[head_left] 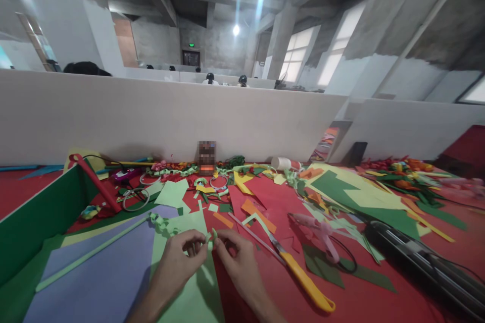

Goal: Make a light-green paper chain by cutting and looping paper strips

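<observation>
My left hand (181, 257) and my right hand (237, 258) meet low in the middle of the head view, both pinching a small curled strip of light green paper (210, 240) between their fingertips. The strip trails left in loose curls (161, 223) over a light green sheet (189, 262) lying under my hands. A purple sheet (102, 272) lies to the left of it. A yellow-handled utility knife (299, 275) lies just right of my right hand on red paper.
Cut scraps of red, green and yellow paper cover the red table (379, 303). A pink glue gun (318, 229) with a black cord lies right of the knife, a black tube-like device (417, 257) farther right. Tape rings (135, 199) and a red stick (96, 181) lie at left. A white partition (151, 116) stands behind.
</observation>
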`<state>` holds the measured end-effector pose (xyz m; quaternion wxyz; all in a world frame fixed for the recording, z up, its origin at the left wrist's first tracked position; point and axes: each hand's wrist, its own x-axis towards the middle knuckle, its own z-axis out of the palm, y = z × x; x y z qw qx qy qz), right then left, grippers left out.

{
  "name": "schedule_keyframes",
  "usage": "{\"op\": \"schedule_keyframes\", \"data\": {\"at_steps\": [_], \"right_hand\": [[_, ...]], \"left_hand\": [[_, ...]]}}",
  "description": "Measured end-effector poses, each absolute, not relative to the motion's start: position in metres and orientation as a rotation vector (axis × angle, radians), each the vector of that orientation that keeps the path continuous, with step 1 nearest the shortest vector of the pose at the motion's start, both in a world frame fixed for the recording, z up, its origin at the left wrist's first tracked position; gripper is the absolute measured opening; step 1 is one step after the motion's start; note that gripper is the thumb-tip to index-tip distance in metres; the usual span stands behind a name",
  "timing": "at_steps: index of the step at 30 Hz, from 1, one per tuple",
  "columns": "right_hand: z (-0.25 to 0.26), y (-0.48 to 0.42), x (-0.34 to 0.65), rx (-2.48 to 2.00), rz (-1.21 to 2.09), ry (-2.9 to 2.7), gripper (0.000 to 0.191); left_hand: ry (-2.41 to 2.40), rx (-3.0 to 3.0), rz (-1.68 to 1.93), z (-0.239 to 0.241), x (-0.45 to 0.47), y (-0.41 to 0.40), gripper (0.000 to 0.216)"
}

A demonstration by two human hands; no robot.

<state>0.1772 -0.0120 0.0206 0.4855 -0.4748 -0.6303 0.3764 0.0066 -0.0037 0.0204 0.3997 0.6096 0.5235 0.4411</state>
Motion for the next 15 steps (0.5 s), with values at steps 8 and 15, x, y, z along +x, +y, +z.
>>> {"op": "schedule_keyframes", "data": {"at_steps": [8, 15], "right_hand": [[0.010, -0.012, 0.174, -1.157, 0.799, -1.531, 0.021], [0.005, -0.013, 0.177, -1.112, 0.761, -1.626, 0.024]], "left_hand": [[1.354, 1.653, 1.002, 0.029, 0.008, -0.006, 0.011], [1.348, 1.697, 0.947, 0.026, 0.007, -0.006, 0.012]]}}
